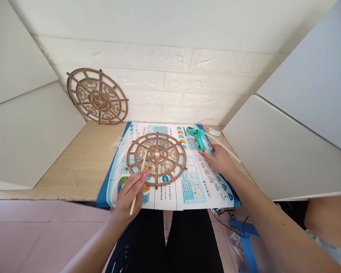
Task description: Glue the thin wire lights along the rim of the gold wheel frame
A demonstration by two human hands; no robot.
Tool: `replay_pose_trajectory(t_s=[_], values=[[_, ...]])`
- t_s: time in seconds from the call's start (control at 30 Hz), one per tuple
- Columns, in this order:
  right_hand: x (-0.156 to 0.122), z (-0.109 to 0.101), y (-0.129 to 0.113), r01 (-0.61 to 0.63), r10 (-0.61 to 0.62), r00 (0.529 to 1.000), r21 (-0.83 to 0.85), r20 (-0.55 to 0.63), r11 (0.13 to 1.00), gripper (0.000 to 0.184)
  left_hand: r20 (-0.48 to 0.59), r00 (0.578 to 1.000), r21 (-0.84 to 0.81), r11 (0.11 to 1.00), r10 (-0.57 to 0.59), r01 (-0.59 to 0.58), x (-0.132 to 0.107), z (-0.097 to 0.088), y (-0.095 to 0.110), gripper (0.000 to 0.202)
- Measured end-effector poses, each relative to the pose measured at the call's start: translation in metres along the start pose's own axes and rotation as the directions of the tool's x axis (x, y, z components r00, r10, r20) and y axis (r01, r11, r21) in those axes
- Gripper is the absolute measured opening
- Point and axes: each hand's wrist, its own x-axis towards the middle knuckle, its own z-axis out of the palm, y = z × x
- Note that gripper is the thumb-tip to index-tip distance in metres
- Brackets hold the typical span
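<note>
My left hand pinches a thin pale wooden stick, its upper end over a round brown openwork wooden panel. The panel lies flat on a printed sheet, with spokes, a centre ring and flower-like cut-outs. To the right of it, my right hand is closed at the lower end of the handle of a turquoise hot glue gun, whose nozzle points left. A long white glue stick runs from the gun's back toward the right. Part of my right fingers is hidden behind the hand.
A second round openwork panel leans against the white brick-pattern wall. Blue-edged printed sheet covers the middle of the wooden table. Thin wires trail at both sides. White boards flank the table. Below right stands a blue stool; another person's arm is beyond.
</note>
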Motion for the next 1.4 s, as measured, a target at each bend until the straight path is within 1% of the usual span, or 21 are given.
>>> replay_pose_trajectory(t_s=[0.1,0.17,0.2,0.27,0.33,0.37,0.4,0.43,0.47,0.5,0.53,0.6,0.63,0.7,0.77,0.8,0.87,1.0,1.07,1.23,1.4], values=[[-0.039,-0.009,0.005,0.090,-0.088,0.988,0.009,-0.127,0.996,0.049,-0.025,0.999,-0.006,1.000,0.020,-0.020,0.004,-0.007,0.005,0.063],[-0.077,-0.011,-0.001,0.224,-0.214,0.953,0.028,-0.213,0.974,0.040,-0.042,0.997,-0.026,0.998,0.059,-0.061,0.008,-0.014,0.019,0.063],[-0.098,-0.010,-0.007,0.319,-0.300,0.923,0.046,-0.241,0.947,0.036,-0.046,0.995,-0.040,0.996,0.083,-0.084,0.010,-0.017,0.030,0.061],[-0.138,-0.006,-0.025,0.527,-0.487,0.829,0.092,-0.277,0.845,0.040,-0.035,0.991,-0.086,0.987,0.132,-0.134,0.014,-0.020,0.059,0.052],[-0.167,0.000,-0.043,0.726,-0.685,0.684,0.143,-0.249,0.673,0.055,0.085,0.976,-0.203,0.963,0.199,-0.179,0.017,-0.019,0.091,0.032],[-0.174,0.003,-0.051,0.781,-0.743,0.624,0.165,-0.240,0.603,0.061,0.155,0.964,-0.258,0.951,0.215,-0.170,0.019,-0.016,0.105,0.024],[-0.176,0.006,-0.056,0.826,-0.786,0.564,0.192,-0.254,0.531,0.062,0.132,0.963,-0.282,0.940,0.236,-0.192,0.019,-0.012,0.116,0.019],[-0.173,0.009,-0.059,0.854,-0.807,0.519,0.221,-0.281,0.472,0.061,0.134,0.960,-0.291,0.936,0.244,-0.197,0.019,-0.008,0.123,0.019],[-0.166,0.012,-0.060,0.863,-0.806,0.501,0.253,-0.314,0.438,0.058,0.128,0.964,-0.292,0.938,0.233,-0.187,0.018,-0.004,0.126,0.019],[-0.156,0.015,-0.059,0.854,-0.788,0.515,0.285,-0.338,0.435,0.054,0.114,0.970,-0.284,0.943,0.215,-0.175,0.016,0.000,0.124,0.020],[-0.144,0.019,-0.058,0.830,-0.758,0.551,0.321,-0.350,0.456,0.051,0.116,0.977,-0.257,0.956,0.177,-0.142,0.014,0.003,0.118,0.021],[-0.118,0.028,-0.053,0.750,-0.682,0.654,0.398,-0.326,0.529,0.042,0.145,0.988,-0.144,0.989,0.054,-0.033,0.009,0.009,0.097,0.026],[-0.107,0.033,-0.050,0.712,-0.656,0.692,0.437,-0.303,0.549,0.036,0.179,0.983,-0.054,0.998,-0.032,0.043,0.006,0.012,0.083,0.028],[-0.089,0.044,-0.046,0.649,-0.634,0.736,0.511,-0.237,0.563,0.024,0.254,0.949,0.121,0.980,-0.186,0.160,0.002,0.019,0.055,0.031],[-0.080,0.054,-0.044,0.609,-0.638,0.750,0.561,-0.175,0.561,0.017,0.305,0.911,0.233,0.950,-0.277,0.210,0.001,0.026,0.033,0.030],[-0.078,0.058,-0.043,0.595,-0.642,0.751,0.578,-0.152,0.559,0.015,0.324,0.898,0.252,0.942,-0.297,0.220,0.002,0.029,0.026,0.029],[-0.078,0.065,-0.043,0.584,-0.652,0.748,0.589,-0.123,0.559,0.014,0.334,0.892,0.248,0.941,-0.306,0.230,0.004,0.035,0.018,0.026],[-0.080,0.071,-0.048,0.602,-0.715,0.694,0.614,-0.085,0.511,0.021,0.357,0.878,0.209,0.943,-0.318,0.257,0.006,0.045,0.016,0.016],[-0.080,0.073,-0.052,0.589,-0.737,0.673,0.646,-0.060,0.486,0.020,0.370,0.867,0.212,0.939,-0.333,0.271,0.004,0.048,0.016,0.014],[-0.079,0.077,-0.058,0.566,-0.738,0.675,0.645,-0.006,0.513,0.013,0.390,0.834,0.216,0.920,-0.389,0.328,-0.005,0.049,0.014,0.017],[-0.077,0.075,-0.065,0.599,-0.767,0.642,0.610,0.024,0.520,0.016,0.393,0.824,0.188,0.913,-0.408,0.362,-0.005,0.048,0.013,0.015]])
